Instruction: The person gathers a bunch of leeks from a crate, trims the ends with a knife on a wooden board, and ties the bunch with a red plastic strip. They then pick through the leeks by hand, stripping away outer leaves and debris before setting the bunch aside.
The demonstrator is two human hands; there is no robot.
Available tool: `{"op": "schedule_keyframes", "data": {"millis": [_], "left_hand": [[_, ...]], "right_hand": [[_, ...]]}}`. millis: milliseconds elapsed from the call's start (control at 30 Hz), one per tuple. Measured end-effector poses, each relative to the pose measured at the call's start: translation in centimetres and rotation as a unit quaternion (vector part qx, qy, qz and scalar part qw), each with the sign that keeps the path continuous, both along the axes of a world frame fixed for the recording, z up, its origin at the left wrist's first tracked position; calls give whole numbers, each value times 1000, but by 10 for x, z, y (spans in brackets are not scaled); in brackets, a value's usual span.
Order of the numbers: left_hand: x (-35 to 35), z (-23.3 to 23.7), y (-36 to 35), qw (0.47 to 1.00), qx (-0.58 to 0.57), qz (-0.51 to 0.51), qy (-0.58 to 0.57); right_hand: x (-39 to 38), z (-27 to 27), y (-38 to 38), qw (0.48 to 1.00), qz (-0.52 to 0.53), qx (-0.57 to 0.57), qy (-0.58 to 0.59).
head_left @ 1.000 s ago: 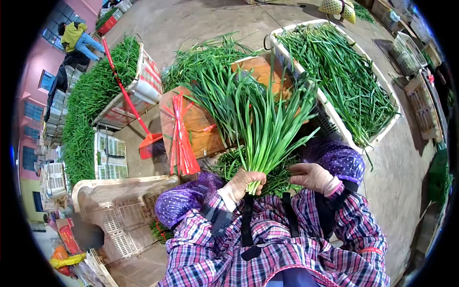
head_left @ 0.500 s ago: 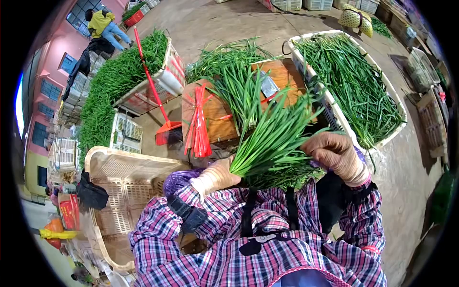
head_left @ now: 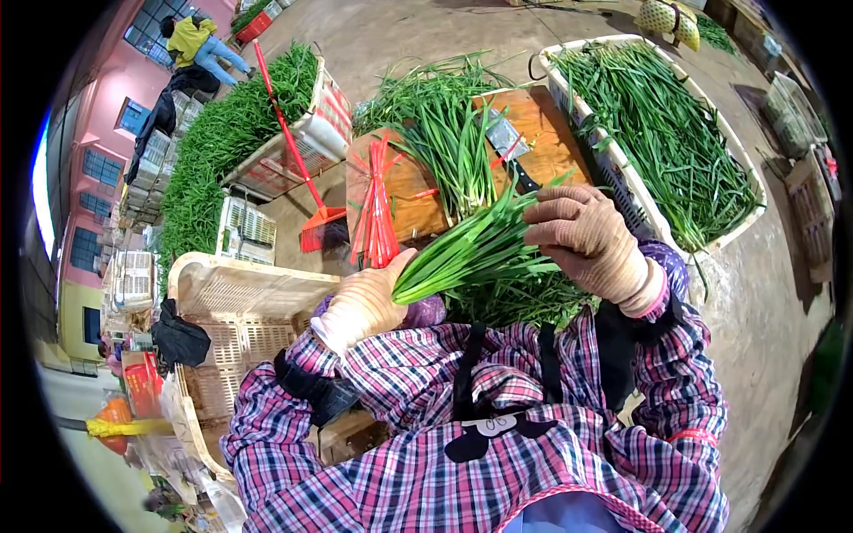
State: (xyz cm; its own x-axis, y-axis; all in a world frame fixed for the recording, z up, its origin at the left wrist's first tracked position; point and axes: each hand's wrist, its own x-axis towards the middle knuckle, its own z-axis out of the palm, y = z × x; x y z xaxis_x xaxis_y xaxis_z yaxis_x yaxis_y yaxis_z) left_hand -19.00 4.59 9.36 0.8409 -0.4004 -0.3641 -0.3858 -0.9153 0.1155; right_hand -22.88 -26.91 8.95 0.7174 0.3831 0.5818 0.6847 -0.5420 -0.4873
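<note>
My left hand [head_left: 371,293], in a pale glove, is closed around the stem ends of a bunch of garlic chives [head_left: 471,256]. The leaves fan out to the right across my lap. My gloved right hand [head_left: 586,244] is at the leafy end, fingers stretched and slightly apart, against or just over the tips. Beyond the bunch, another pile of chives [head_left: 449,155] lies on a wooden board [head_left: 560,133]. A broad-bladed knife [head_left: 504,138] with a black handle rests beside that pile. Red plastic strips [head_left: 377,209] hang over the board's left part.
On the right stands a white crate [head_left: 745,213] full of chives; another heaped crate [head_left: 320,124] is at the left. A red-handled broom [head_left: 291,142] leans there. An open beige crate [head_left: 240,293] sits by my left arm. A person in yellow [head_left: 191,43] bends at the back.
The bunch has swung lower and to the left with my left hand, its leaves lying flatter. My right hand has risen leftward, and its curled fingers have straightened over the leaf tips.
</note>
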Motion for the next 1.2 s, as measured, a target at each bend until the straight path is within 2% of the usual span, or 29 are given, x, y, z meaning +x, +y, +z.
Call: {"op": "schedule_keyframes", "data": {"millis": [100,200,267,367,467,533,600,667,733,800,867,1033,1200], "left_hand": [[-4,11,-2,998,48,-28,-14],[-5,10,2,996,42,-66,-37],[-7,16,-2,996,59,-60,-18],[-12,24,-5,991,96,-76,-53],[-16,35,-5,987,110,-78,-88],[-18,38,-3,983,126,-82,-106],[-18,39,2,972,146,-101,-156],[-17,36,11,972,117,-105,-173],[-16,32,15,967,117,-97,-206],[-17,36,14,965,116,-101,-215],[-18,37,13,962,126,-95,-221],[-19,36,17,954,116,-114,-253],[-22,40,16,938,103,-142,-297]], "right_hand": [[5,-9,-2,995,-41,-79,-51],[10,-18,-3,987,-43,-136,-67],[14,-27,-3,985,-53,-146,-76],[19,-32,-3,983,-47,-161,-76],[16,-36,-5,987,-58,-151,-6],[14,-45,-7,990,-60,-127,-3],[10,-49,-8,991,-46,-92,86],[5,-49,-8,993,-46,-71,86],[3,-50,-7,993,-16,-15,118],[-2,-44,-4,991,-11,-7,136],[-8,-43,1,978,8,52,199],[-12,-51,10,988,5,36,150],[-16,-41,20,982,-18,63,178]]}}
